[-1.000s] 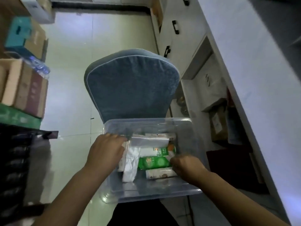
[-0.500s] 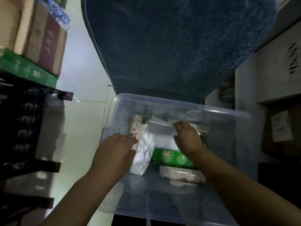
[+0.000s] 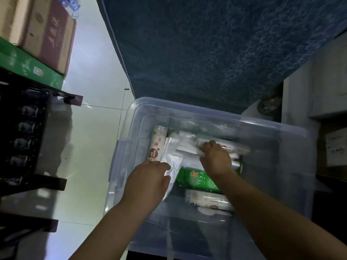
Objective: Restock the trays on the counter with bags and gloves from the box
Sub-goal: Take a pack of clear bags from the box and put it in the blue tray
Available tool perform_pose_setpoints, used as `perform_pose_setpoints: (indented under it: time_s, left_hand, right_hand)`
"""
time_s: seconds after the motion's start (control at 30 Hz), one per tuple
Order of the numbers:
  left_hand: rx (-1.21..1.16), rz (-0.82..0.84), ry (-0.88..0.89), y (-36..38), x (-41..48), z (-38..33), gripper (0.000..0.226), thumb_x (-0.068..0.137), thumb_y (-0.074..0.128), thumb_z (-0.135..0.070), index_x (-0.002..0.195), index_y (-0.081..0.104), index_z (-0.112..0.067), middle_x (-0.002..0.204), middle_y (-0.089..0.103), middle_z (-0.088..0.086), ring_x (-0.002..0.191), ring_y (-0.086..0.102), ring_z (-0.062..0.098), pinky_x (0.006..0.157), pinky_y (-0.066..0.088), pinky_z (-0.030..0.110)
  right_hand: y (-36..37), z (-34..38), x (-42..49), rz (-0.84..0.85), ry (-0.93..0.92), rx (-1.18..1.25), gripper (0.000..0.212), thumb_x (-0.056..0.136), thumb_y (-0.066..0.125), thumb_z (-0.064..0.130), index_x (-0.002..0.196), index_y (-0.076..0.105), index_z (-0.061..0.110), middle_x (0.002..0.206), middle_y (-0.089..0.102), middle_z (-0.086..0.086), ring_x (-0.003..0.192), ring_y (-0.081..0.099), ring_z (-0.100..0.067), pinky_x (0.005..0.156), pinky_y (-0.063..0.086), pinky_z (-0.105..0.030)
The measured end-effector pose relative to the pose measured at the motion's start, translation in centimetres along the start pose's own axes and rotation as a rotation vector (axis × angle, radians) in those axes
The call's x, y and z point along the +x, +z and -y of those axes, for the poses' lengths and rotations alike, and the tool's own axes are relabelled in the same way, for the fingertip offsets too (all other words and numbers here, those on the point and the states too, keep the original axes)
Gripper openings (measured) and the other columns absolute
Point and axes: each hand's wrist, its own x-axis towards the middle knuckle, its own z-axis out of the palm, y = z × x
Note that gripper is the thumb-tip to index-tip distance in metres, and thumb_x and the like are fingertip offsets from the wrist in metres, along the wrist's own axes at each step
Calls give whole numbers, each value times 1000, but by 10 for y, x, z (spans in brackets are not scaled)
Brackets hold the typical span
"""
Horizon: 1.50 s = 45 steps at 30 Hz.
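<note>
Box [image 3: 187, 113] of clear plastic, seen from above, with both hands inside. Left hand [image 3: 148, 182] pinches the edge of a clear bag [image 3: 173, 160] in the box's left half, fingers bent and thumb close beneath them. Right hand [image 3: 216, 158], fingers curled, grips a clear packet [image 3: 189, 150] toward the box's far wall; the packet is blurred, so its contents cannot be told. Green pack [image 3: 197, 180] lies mid-box, partly under the right wrist. One printed roll [image 3: 157, 145] lies along the box's left wall — a second roll [image 3: 208, 199] lies nearer its near wall. Blue chair [image 3: 206, 44] rises beyond the box; cartons [image 3: 47, 30] are stacked well to the box's left.
</note>
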Motion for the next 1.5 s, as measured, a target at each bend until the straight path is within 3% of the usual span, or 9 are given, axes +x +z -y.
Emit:
perform_pose_setpoints:
  time_s: [0.23, 0.37, 0.67, 0.77, 0.97, 1.17, 1.3, 1.4, 1.5]
  left_hand:
    - [-526, 78, -429, 13, -1, -22, 44, 88, 53, -41, 129, 47, -26, 104, 61, -11, 89, 56, 11, 72, 42, 26]
    - [-837, -161, -631, 2, 9, -33, 26, 72, 65, -52, 87, 55, -33, 79, 63, -17, 73, 63, 5, 53, 41, 17]
    - [-602, -436, -519, -15, 2, -14, 15, 84, 64, -20, 95, 55, -17, 75, 54, -18, 70, 58, 4, 54, 40, 9]
    - [-575, -534, -454, -35, 5, 2, 13, 84, 61, -15, 96, 54, -15, 74, 55, -18, 62, 55, -10, 50, 35, -1]
    - [-470, -523, -294, -58, 16, 23, 20, 90, 53, -22, 108, 50, -14, 79, 49, -25, 71, 50, -25, 56, 34, -5]
    - [-369, -437, -199, -57, 16, 29, 26, 92, 52, -26, 114, 50, -14, 88, 57, -9, 66, 54, -7, 59, 34, -9]
    - [-356, -421, -183, -58, 18, 35, 26, 91, 50, -31, 114, 49, -18, 88, 57, -10, 69, 52, -8, 52, 38, 6]
    - [-365, -400, -183, -58, 20, 40, 24, 90, 49, -35, 111, 48, -23, 79, 53, -23, 69, 53, -10, 57, 34, 7]
    - [-398, -369, -182, -60, 22, 41, 21, 87, 45, -38, 106, 48, -28, 77, 52, -27, 71, 54, -10, 59, 37, 11]
  right_hand:
    - [-33, 39, -49, -364, -172, 206, 22, 61, 77, 9, 69, 57, 11, 62, 60, -7, 51, 54, -25, 45, 29, -23]
    - [-38, 62, -73, -519, -414, 120, 17, 65, 74, 7, 70, 59, 12, 67, 60, -5, 54, 50, -21, 45, 35, -29]
    - [-34, 79, -87, -485, -542, 298, 11, 84, 63, 22, 92, 67, 16, 92, 70, -2, 69, 59, -21, 57, 45, -30]
    - [-19, 74, -81, -365, -309, 369, 12, 87, 57, 14, 93, 67, 14, 87, 70, -7, 73, 61, -26, 63, 47, -30]
    - [41, 72, -60, 189, 190, 406, 25, 93, 45, 16, 114, 57, 10, 111, 63, -13, 101, 58, -28, 78, 45, -32]
    - [72, 106, -42, 87, 602, 850, 13, 91, 53, 23, 95, 43, 15, 93, 58, -9, 85, 58, -25, 67, 34, -27]
    - [75, 112, -31, 28, 854, 1097, 27, 83, 66, 18, 94, 42, 13, 82, 54, -1, 74, 56, -22, 62, 38, -26]
    - [72, 108, -29, 61, 848, 1133, 15, 80, 69, 19, 83, 55, 13, 69, 56, 3, 66, 56, -19, 51, 39, -22]
    - [63, 96, -34, 96, 774, 1131, 13, 80, 70, 18, 74, 60, 11, 68, 61, -3, 65, 60, -21, 58, 49, -26]
